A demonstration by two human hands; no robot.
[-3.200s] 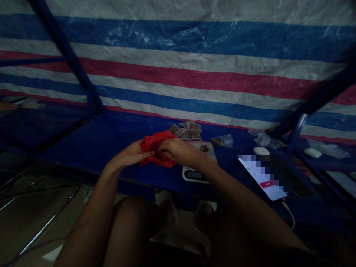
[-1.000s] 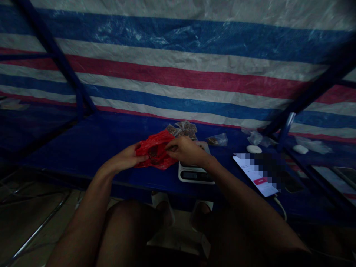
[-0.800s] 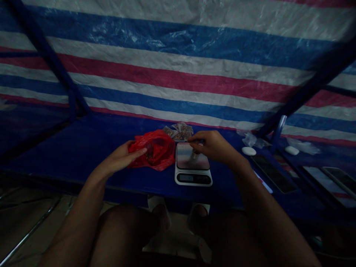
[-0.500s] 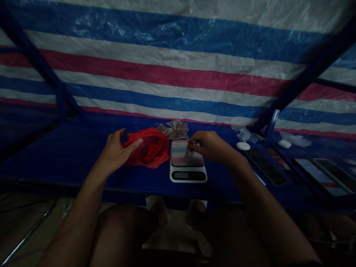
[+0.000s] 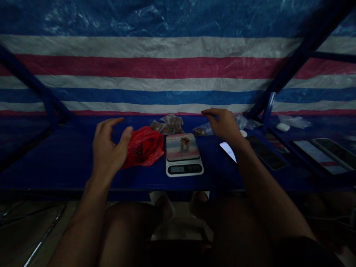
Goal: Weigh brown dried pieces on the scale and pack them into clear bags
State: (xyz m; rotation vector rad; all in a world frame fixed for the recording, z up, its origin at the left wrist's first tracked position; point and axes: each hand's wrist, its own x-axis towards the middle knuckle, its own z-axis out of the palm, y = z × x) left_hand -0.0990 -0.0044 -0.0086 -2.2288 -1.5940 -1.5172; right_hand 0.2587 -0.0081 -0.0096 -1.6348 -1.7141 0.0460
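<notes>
A white kitchen scale (image 5: pixel 180 152) with a lit display stands in the middle of the blue tabletop. On its shiny plate sits a small cup (image 5: pixel 184 146) heaped with little brown pieces. My left hand (image 5: pixel 109 144) hovers left of a red plastic bag (image 5: pixel 150 148), thumb and fingers spread, holding nothing. The bag's mouth gapes and dark contents show dimly inside. Beyond the scale to the right, my right hand (image 5: pixel 222 122) is raised with fingers stretched forward and nothing visible in them. Close beside it lies a clear bag of brown bits (image 5: pixel 202 129).
Several clear bags of brown pieces (image 5: pixel 169 124) lie behind the scale. To the right are a lit phone (image 5: pixel 228 151), a dark phone (image 5: pixel 264 154), more phones, white cases (image 5: pixel 283 127) and crumpled plastic. Striped tarpaulin (image 5: pixel 155 66) and blue frame bars (image 5: pixel 292 70) bound the table.
My right hand has moved off the scale, up and to the right, leaving the small cup in view on the plate. My left hand has drawn slightly left, away from the red bag.
</notes>
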